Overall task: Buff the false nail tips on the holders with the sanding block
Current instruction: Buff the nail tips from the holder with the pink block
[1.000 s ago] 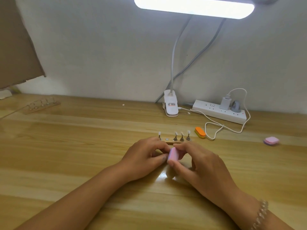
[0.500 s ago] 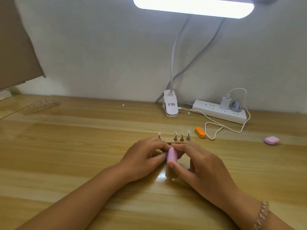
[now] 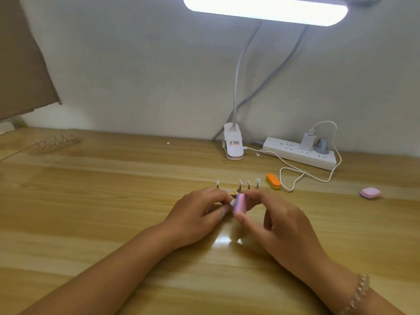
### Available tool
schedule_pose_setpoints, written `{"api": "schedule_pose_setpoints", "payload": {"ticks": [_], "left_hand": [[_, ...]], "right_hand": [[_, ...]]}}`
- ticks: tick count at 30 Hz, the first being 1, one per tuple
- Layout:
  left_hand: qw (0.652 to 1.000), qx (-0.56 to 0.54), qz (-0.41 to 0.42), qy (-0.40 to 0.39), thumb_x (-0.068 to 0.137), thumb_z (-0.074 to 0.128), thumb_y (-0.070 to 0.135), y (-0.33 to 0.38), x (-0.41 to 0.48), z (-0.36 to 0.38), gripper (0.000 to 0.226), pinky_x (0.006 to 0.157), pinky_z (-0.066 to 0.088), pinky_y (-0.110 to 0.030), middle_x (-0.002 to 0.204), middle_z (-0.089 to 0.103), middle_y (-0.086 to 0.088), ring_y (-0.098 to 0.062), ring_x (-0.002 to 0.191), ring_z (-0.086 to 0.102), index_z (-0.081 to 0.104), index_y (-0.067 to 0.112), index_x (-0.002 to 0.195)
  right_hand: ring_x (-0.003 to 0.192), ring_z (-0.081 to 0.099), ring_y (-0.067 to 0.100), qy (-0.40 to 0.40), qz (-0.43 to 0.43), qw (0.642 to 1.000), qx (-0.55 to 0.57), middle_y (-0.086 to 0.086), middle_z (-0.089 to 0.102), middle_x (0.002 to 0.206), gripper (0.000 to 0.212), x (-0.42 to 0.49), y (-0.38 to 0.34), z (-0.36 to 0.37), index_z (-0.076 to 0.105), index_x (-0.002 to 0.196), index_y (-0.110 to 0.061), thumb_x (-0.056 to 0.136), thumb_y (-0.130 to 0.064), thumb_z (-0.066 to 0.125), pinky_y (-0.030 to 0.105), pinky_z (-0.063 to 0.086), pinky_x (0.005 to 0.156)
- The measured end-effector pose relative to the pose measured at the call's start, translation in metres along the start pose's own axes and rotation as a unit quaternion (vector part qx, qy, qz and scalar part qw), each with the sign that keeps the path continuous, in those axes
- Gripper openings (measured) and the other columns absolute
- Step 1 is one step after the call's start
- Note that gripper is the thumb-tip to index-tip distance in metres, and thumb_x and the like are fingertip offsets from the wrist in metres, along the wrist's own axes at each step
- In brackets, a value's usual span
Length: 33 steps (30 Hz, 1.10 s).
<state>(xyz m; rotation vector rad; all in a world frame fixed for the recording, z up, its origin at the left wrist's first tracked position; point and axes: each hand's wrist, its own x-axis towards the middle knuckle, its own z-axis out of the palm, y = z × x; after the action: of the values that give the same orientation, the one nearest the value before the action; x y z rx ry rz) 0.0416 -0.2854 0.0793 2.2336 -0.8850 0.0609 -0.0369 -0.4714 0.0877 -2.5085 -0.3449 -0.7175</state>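
Centrally: right hand, thumb and fingers pinching the pink-and-purple block, which stands on edge above the table.
- Left hand: fingers curled, pinching a white tip. Whatever carries the tip is hidden under the fingers.
- Contact: the tip lies against the block's left face.
- Just behind the grip: wooden rack with four upright holders, each topped by a pale tip. One bare metal disc sits in the gap after the leftmost holder.
- Right of the grip, slightly back: orange buffer, lying flat.
- Well right of the grip: pink pad.
- Far behind the grip: white lamp clip. Beside it, a power strip with a charger and a looping white cable.
- Far left and back from the grip: second rack.
- High above the grip: lit lamp bar.
- Right wrist: bead bracelet.
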Motion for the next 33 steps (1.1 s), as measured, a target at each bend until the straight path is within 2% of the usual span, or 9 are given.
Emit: {"api": "schedule_pose_setpoints", "payload": {"ticks": [3,5,11,14,17,22,26,30,33], "left_hand": [[1.000,0.007,0.000,-0.010,0.095,0.057,0.020,-0.0005,0.0009,-0.0001,0.021,0.070,0.044,-0.031,0.098,0.065,0.014,-0.001,0.076,0.052,0.070,0.031,0.107],[1.000,0.009,0.001,-0.005,0.096,0.060,0.021,-0.0005,0.0011,0.0004,0.017,0.067,0.040,-0.029,0.095,0.063,0.014,0.000,0.070,0.050,0.070,0.032,0.105],[1.000,0.020,0.003,-0.012,0.094,0.059,0.017,-0.0012,0.0014,-0.0004,0.027,0.071,0.046,-0.035,0.098,0.064,0.009,-0.004,0.072,0.049,0.070,0.035,0.111],[1.000,0.029,-0.005,-0.006,0.097,0.059,0.025,-0.0008,0.0019,0.0007,0.019,0.073,0.045,-0.034,0.099,0.063,0.010,-0.002,0.073,0.049,0.070,0.034,0.110],[0.999,0.035,-0.013,-0.019,0.092,0.051,0.033,0.0021,0.0003,0.0005,0.026,0.075,0.047,-0.036,0.098,0.062,0.010,-0.006,0.078,0.051,0.069,0.032,0.110],[0.999,0.046,-0.019,-0.013,0.098,0.055,0.029,0.0014,0.0013,0.0005,0.020,0.078,0.048,-0.036,0.100,0.062,0.010,-0.008,0.083,0.052,0.068,0.036,0.111],[0.999,0.036,-0.017,-0.024,0.090,0.048,0.033,0.0034,-0.0006,-0.0011,0.031,0.077,0.048,-0.037,0.099,0.062,0.008,-0.011,0.087,0.056,0.068,0.036,0.114],[0.999,0.040,-0.018,-0.010,0.098,0.057,0.026,0.0023,0.0004,0.0002,0.019,0.080,0.048,-0.038,0.099,0.061,0.011,-0.008,0.083,0.053,0.069,0.033,0.112],[0.999,0.031,-0.016,-0.018,0.093,0.053,0.028,0.0033,-0.0007,-0.0005,0.025,0.079,0.048,-0.038,0.100,0.062,0.010,-0.010,0.087,0.056,0.069,0.033,0.112]], "right_hand": [[0.065,0.052,-0.002,-0.044,-0.020,0.998,-0.048,-0.025,0.064,0.101,0.037,-0.0008,-0.0043,0.0009,0.057,0.115,-0.037,0.084,-0.059,0.055,0.026,0.048,0.057],[0.061,0.049,-0.002,-0.014,0.020,0.999,-0.034,-0.025,0.064,0.100,0.033,0.0031,0.0008,0.0014,0.057,0.110,-0.038,0.082,-0.056,0.059,0.030,0.049,0.062],[0.062,0.040,-0.012,-0.038,-0.027,0.998,-0.049,-0.024,0.065,0.099,0.036,-0.0013,-0.0066,0.0014,0.061,0.113,-0.034,0.085,-0.055,0.058,0.020,0.042,0.055],[0.057,0.042,-0.012,-0.002,0.021,1.000,-0.017,-0.022,0.066,0.099,0.029,0.0031,0.0007,0.0009,0.062,0.109,-0.034,0.083,-0.047,0.065,0.024,0.040,0.058],[0.060,0.039,-0.012,-0.020,-0.015,0.999,-0.039,-0.021,0.065,0.101,0.034,0.0005,-0.0035,0.0023,0.063,0.114,-0.032,0.084,-0.049,0.062,0.022,0.043,0.055],[0.057,0.043,-0.014,-0.001,0.026,1.000,0.001,-0.021,0.065,0.096,0.029,0.0034,0.0001,0.0017,0.066,0.111,-0.031,0.084,-0.042,0.067,0.023,0.039,0.057],[0.060,0.040,-0.019,-0.028,-0.020,0.999,-0.025,-0.021,0.063,0.098,0.036,-0.0012,-0.0065,0.0022,0.065,0.115,-0.031,0.085,-0.050,0.058,0.018,0.038,0.054],[0.058,0.044,-0.012,-0.002,0.027,1.000,0.000,-0.020,0.064,0.093,0.026,0.0050,0.0009,0.0017,0.066,0.111,-0.031,0.087,-0.041,0.067,0.021,0.038,0.058],[0.057,0.039,-0.017,-0.022,-0.020,0.999,-0.036,-0.020,0.063,0.095,0.032,-0.0008,-0.0035,0.0025,0.064,0.115,-0.031,0.088,-0.047,0.060,0.022,0.042,0.053]]}}
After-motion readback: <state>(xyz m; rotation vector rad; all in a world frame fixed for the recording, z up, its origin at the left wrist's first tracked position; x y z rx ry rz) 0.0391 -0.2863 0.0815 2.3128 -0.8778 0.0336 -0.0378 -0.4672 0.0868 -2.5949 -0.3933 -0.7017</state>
